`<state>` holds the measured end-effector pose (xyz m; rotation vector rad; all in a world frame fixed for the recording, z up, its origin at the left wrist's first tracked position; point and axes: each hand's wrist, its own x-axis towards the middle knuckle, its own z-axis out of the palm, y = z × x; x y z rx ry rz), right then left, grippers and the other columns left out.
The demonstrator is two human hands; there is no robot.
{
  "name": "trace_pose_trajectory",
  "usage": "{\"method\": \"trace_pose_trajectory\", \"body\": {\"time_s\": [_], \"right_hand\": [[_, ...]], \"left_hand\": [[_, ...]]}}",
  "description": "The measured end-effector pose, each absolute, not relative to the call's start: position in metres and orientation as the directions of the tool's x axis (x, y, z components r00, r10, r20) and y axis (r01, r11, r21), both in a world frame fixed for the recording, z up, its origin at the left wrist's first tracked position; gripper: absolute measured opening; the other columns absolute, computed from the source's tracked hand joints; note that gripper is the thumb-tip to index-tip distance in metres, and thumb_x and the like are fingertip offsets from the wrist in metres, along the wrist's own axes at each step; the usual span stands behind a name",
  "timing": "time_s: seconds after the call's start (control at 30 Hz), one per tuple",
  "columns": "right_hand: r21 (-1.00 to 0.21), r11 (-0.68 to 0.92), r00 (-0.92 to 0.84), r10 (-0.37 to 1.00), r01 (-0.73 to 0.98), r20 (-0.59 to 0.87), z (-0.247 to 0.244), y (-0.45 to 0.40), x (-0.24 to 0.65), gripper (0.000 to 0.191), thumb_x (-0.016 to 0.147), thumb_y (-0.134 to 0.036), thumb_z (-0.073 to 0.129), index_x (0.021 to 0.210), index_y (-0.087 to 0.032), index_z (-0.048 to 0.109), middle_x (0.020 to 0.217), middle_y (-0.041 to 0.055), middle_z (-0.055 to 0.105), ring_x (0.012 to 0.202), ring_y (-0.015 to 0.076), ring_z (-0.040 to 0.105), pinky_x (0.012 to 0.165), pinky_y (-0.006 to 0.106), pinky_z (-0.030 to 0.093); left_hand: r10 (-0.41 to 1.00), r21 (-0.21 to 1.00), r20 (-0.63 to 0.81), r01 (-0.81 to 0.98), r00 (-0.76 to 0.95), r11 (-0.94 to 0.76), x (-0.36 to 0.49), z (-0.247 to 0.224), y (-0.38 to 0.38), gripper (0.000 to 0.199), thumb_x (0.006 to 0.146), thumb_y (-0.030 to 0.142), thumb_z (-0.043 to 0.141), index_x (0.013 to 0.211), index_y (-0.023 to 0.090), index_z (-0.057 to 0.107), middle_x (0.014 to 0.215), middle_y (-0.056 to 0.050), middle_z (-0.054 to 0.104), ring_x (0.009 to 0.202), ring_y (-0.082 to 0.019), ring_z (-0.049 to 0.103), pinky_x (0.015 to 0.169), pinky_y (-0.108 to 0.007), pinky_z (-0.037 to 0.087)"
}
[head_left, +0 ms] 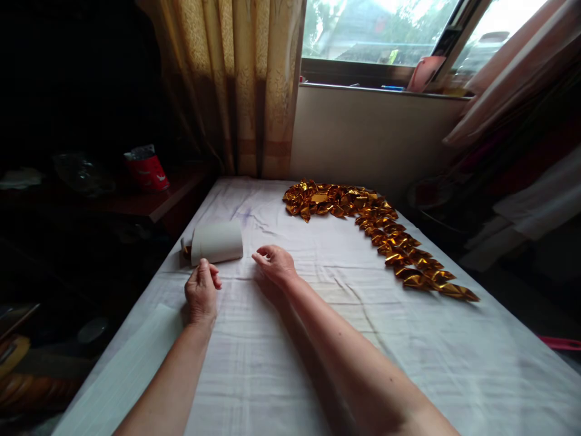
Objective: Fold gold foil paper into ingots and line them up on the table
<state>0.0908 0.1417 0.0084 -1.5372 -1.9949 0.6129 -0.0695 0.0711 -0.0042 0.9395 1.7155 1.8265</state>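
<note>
A white paper-like roll (218,241) lies on its side on the cloth-covered table, with a small brown and grey part showing at its left end. My left hand (202,292) is closed just in front of it, thumb tip at the roll's lower left edge; whether it pinches anything is hidden. To the right of the roll, my right hand (275,264) hovers with fingers loosely bent, a small gap between thumb and forefinger, and nothing visible in it. A long chain of shiny gold folded foil pieces (336,198) curves along the table's far and right side.
The white cloth (281,351) has creases and stains. A pale striped sheet (131,363) lies along the left edge. On a dark side table stands a red container (147,169). A gold curtain (247,85) hangs beside the window, and clothes (512,72) hang at right.
</note>
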Motion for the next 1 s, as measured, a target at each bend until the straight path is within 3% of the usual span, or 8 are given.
{"method": "trace_pose_trajectory", "body": {"time_s": [0.13, 0.23, 0.37, 0.6, 0.8, 1.0], "right_hand": [[-0.695, 0.202, -0.175, 0.978, 0.690, 0.110, 0.006, 0.160, 0.061, 0.026, 0.085, -0.049, 0.065, 0.094, -0.025, 0.072, 0.098, 0.0011, 0.073, 0.090, 0.0164, 0.063, 0.075, 0.026, 0.043], [-0.726, 0.157, -0.160, 0.985, 0.670, 0.065, 0.007, 0.168, 0.046, 0.027, 0.083, -0.051, 0.065, 0.087, -0.025, 0.072, 0.090, 0.0005, 0.073, 0.082, 0.0159, 0.063, 0.070, 0.025, 0.042], [-0.760, 0.105, -0.145, 0.989, 0.641, 0.015, 0.009, 0.172, 0.037, 0.023, 0.083, -0.045, 0.064, 0.078, -0.024, 0.071, 0.073, -0.0020, 0.070, 0.068, 0.0134, 0.059, 0.062, 0.023, 0.039], [-0.817, 0.089, -0.158, 0.987, 0.569, -0.003, 0.006, 0.177, 0.041, 0.020, 0.081, -0.038, 0.062, 0.072, -0.023, 0.072, 0.060, -0.0052, 0.064, 0.061, 0.0108, 0.057, 0.055, 0.020, 0.037], [-0.857, 0.075, -0.143, 0.990, 0.510, 0.001, 0.005, 0.180, 0.056, 0.018, 0.079, -0.031, 0.062, 0.076, -0.020, 0.075, 0.066, -0.0026, 0.070, 0.063, 0.0119, 0.062, 0.054, 0.019, 0.039], [-0.858, 0.122, -0.075, 0.992, 0.498, 0.097, 0.018, 0.173, 0.107, 0.018, 0.079, -0.027, 0.061, 0.085, -0.021, 0.076, 0.077, -0.0001, 0.075, 0.073, 0.0153, 0.067, 0.065, 0.022, 0.046]], "left_hand": [[0.748, 0.986, 0.164, 0.084, -0.643, -0.143, -0.069, -0.006, 0.072, 0.041, 0.087, 0.053, 0.047, 0.064, 0.020, 0.053, 0.046, 0.005, 0.046, 0.042, -0.009, 0.045, 0.044, -0.020, 0.039], [0.757, 0.987, 0.156, 0.082, -0.635, -0.135, -0.067, -0.007, 0.071, 0.042, 0.088, 0.054, 0.047, 0.064, 0.020, 0.053, 0.047, 0.005, 0.047, 0.042, -0.009, 0.046, 0.044, -0.020, 0.040], [0.763, 0.988, 0.153, 0.112, -0.628, -0.106, -0.067, -0.007, 0.070, 0.042, 0.089, 0.054, 0.045, 0.065, 0.020, 0.052, 0.047, 0.004, 0.047, 0.043, -0.010, 0.047, 0.045, -0.021, 0.041], [0.770, 0.985, 0.171, 0.124, -0.615, -0.120, -0.067, -0.008, 0.070, 0.043, 0.089, 0.055, 0.045, 0.064, 0.020, 0.052, 0.048, 0.004, 0.046, 0.043, -0.009, 0.047, 0.045, -0.020, 0.041], [0.777, 0.983, 0.179, 0.146, -0.604, -0.113, -0.066, -0.006, 0.069, 0.042, 0.089, 0.053, 0.045, 0.064, 0.020, 0.052, 0.049, 0.004, 0.047, 0.043, -0.009, 0.048, 0.045, -0.020, 0.042], [0.783, 0.982, 0.183, 0.142, -0.594, -0.122, -0.066, -0.006, 0.069, 0.042, 0.087, 0.053, 0.048, 0.062, 0.020, 0.053, 0.047, 0.004, 0.047, 0.042, -0.009, 0.048, 0.044, -0.020, 0.041]]}}
